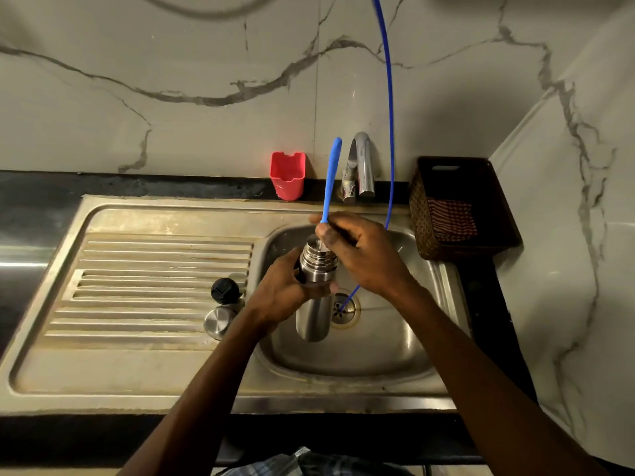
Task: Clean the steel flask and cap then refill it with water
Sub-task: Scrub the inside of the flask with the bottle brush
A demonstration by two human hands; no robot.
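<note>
Your left hand (pixel 281 290) wraps its fingers round the upper body of the flask (pixel 314 286), holding it tilted over the sink (pixel 395 338) basin just beside the drain (pixel 345 309), apparently so drips fall into the basin. Your right hand (pixel 360 252) pinches the blue brush handle (pixel 330 180) at the flask's mouth, seemingly to scrub inside. The black stopper (pixel 225 291) and steel cap (pixel 219 321) wait left of the sink basin on the draining board (pixel 137 286), evidently not yet cleaned.

Shiny steel flask (pixel 312 317), dull stained metal sink (pixel 343 355), veined glossy wall (pixel 171 63)
</note>
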